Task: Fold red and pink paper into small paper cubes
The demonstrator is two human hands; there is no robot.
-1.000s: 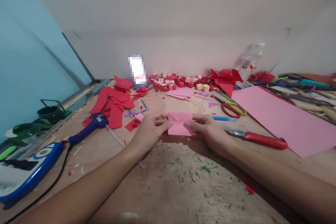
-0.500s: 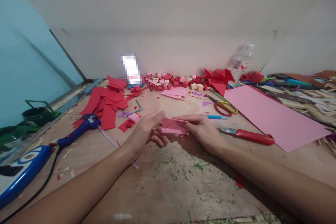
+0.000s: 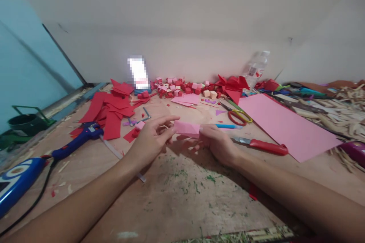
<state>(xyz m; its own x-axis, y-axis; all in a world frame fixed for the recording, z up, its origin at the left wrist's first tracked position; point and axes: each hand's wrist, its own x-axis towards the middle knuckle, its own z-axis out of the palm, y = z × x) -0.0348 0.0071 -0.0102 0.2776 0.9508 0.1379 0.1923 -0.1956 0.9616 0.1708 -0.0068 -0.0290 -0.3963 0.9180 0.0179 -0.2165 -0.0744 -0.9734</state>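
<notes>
- two bare hands on my feed, the left hand [image 3: 152,136] and the right hand [image 3: 218,142], come close together over the middle of the table [image 3: 171,205].
- folded pink paper [image 3: 186,128] is up between them, clear of the tabletop.
- right grip: thumb and fingers closed on the paper's right end, some fingers showing below it.
- left grip: thumb at the paper's left edge, forefinger raised and spread away from the thumb; i cannot tell whether it pinches.
- just past the right hand i log a blue pen [image 3: 228,126], scissors [image 3: 241,116] behind it.
- near the same hand, red-handled knife [image 3: 268,147], blade towards it.
- farther right, pink sheet [image 3: 288,127], flat.
- left side: red paper strips [image 3: 112,125] heaped, glue gun [image 3: 76,142] just beside.
- far edge: small cubes [image 3: 172,93], pink and red; clear bottle [image 3: 258,70], tilted.
</notes>
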